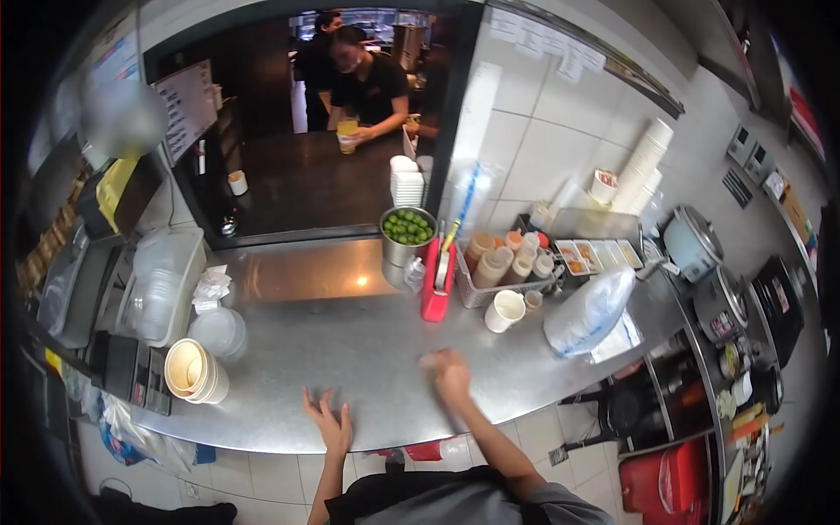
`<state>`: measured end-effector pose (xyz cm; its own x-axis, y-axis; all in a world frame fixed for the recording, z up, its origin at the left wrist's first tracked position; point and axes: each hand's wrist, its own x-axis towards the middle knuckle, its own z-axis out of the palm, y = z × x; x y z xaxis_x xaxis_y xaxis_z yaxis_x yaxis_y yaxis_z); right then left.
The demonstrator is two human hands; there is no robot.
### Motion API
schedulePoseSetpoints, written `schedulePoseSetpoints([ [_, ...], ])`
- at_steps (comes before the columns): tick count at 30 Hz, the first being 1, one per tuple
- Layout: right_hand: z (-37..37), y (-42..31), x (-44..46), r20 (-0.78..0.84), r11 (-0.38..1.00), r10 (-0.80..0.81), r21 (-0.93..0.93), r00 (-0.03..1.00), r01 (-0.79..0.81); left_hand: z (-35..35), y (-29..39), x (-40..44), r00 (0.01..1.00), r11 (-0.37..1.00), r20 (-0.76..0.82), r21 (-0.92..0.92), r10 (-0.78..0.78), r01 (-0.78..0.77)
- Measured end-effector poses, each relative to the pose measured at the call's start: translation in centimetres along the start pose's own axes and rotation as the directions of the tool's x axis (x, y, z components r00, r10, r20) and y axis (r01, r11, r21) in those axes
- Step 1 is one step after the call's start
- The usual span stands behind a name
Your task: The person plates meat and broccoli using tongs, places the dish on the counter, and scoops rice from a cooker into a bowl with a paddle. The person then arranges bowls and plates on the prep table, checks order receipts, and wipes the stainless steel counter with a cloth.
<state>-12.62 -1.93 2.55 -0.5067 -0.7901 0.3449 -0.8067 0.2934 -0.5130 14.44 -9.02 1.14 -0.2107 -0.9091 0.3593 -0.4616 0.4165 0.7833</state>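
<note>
Above the front part of the steel counter (350, 341), my left hand (329, 425) has its fingers spread and holds nothing. My right hand (449, 374) is farther in and to the right, over the counter's middle. Motion smears its fingers, and I cannot tell whether anything is in them. Beyond it stands a red tape dispenser (437, 284). A white cup (505, 311) is to its right, beside a basket (477, 293) of sauce bottles. Left of my left hand are stacked paper tubs (194, 372) and round plastic lids (219, 332).
A metal pot of green limes (408, 227) stands near the pass window, where a person (372, 87) holds a yellow drink (347, 131). At right are a roll of plastic bags (591, 311) and rice cookers (693, 236). A plastic bin (166, 289) sits at left.
</note>
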Motion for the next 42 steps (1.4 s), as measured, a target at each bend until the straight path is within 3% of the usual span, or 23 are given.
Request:
schedulePoseSetpoints([
  [3,-3.1,2.6,5.6,-0.19,0.944,0.037,-0.316,0.981,-0.097,-0.3,0.5,-0.2,1.0,0.999,0.008,-0.047,-0.014,0.014],
  [6,1.5,7.9,7.5,-0.237,0.851,-0.08,-0.522,0.968,-0.057,-0.7,0.4,-0.2,1.0,0.999,0.012,-0.053,-0.007,0.008],
  [9,3.4,9.1,7.3,-0.265,0.846,-0.068,-0.527,0.962,-0.085,-0.5,-0.3,-0.4,1.0,1.0,-0.005,-0.026,0.007,-0.007],
  [10,4.1,9.6,7.6,-0.286,0.847,-0.05,-0.52,0.957,-0.111,-0.4,-0.5,-0.2,1.0,1.0,-0.008,-0.015,0.015,-0.015],
  [13,2.9,9.3,8.5,-0.105,0.899,0.183,-0.385,0.977,-0.21,-0.5,-0.2,-0.1,1.0,0.998,0.003,-0.065,-0.002,0.002],
  [18,2.2,8.7,2.6,-0.005,0.988,0.007,-0.153,1.0,-0.008,-0.7,-0.3,-0.2,1.0,0.999,0.009,-0.036,0.016,-0.016],
  [20,-0.2,3.7,-1.5,-0.015,0.989,-0.15,-0.015,0.989,0.15,-0.5,-0.5,0.2,1.0,0.999,-0.001,-0.04,0.031,-0.031],
  [24,-4.0,1.5,-11.7,0.205,0.962,-0.268,0.111,0.941,0.25,-0.6,0.2,-0.1,1.0,0.999,0.019,-0.051,0.018,-0.017],
  [25,-4.8,3.0,-14.8,0.242,0.965,-0.245,0.153,0.939,0.212,-0.9,0.3,-0.1,1.0,0.999,0.021,-0.042,0.015,-0.014],
  [26,-7.2,3.5,-16.7,0.403,0.976,-0.181,0.187,0.897,0.113,-1.0,0.4,0.1,1.0,0.999,0.02,-0.045,0.022,-0.021],
  [27,-8.4,4.1,-17.5,0.392,0.908,-0.002,0.385,0.92,-0.162,-0.9,0.4,0.1,0.999,0.998,0.022,-0.048,0.029,-0.028],
  [28,-9.2,4.6,-18.5,0.418,0.726,0.18,0.554,0.89,-0.407,-1.0,0.3,0.0,0.999,0.998,0.029,-0.051,0.036,-0.034],
  [29,-9.9,4.6,-19.6,0.479,0.453,0.343,0.669,0.808,-0.589,-1.0,0.2,-0.1,0.999,0.998,0.03,-0.045,0.041,-0.04],
  [31,-11.9,-1.5,-14.8,0.449,0.597,0.521,0.417,0.726,-0.686,-0.7,0.2,0.0,0.999,0.998,0.026,-0.041,0.047,-0.046],
  [32,-10.7,-2.4,-13.8,0.245,0.879,0.228,0.364,0.942,-0.307,-0.6,0.3,-0.1,0.999,0.998,0.028,-0.041,0.046,-0.045],
  [33,-8.2,-2.4,-13.6,0.086,0.968,-0.153,0.215,0.984,0.132,-0.7,0.4,-0.2,0.998,0.998,0.032,-0.036,0.045,-0.044],
  [34,-2.7,-0.3,-14.7,0.287,0.955,-0.175,0.282,0.942,0.091,-0.8,0.3,-0.1,0.998,0.998,0.031,-0.03,0.05,-0.049],
  [36,0.2,-2.3,-14.8,0.369,0.949,-0.313,0.145,0.875,0.279,-0.7,-0.4,-0.1,0.998,0.997,0.002,-0.038,0.068,-0.068],
  [38,-1.1,-5.0,-13.6,0.243,0.762,-0.488,-0.35,0.838,0.545,-0.3,-0.9,-0.3,0.996,0.995,-0.003,-0.042,0.087,-0.087],
  [40,-0.8,-4.0,-13.3,0.223,0.746,-0.518,-0.355,0.826,0.564,0.2,-1.3,-0.5,0.996,0.996,0.009,-0.036,0.087,-0.086],
  [41,-0.5,-3.0,-13.5,0.32,0.727,-0.47,-0.387,0.822,0.567,0.3,-1.3,-0.3,0.995,0.995,0.023,-0.02,0.098,-0.098],
  [42,-0.6,-1.5,-13.4,0.281,0.747,-0.531,-0.29,0.799,0.599,0.3,-1.2,-0.5,0.994,0.995,0.039,-0.001,0.104,-0.104],
])
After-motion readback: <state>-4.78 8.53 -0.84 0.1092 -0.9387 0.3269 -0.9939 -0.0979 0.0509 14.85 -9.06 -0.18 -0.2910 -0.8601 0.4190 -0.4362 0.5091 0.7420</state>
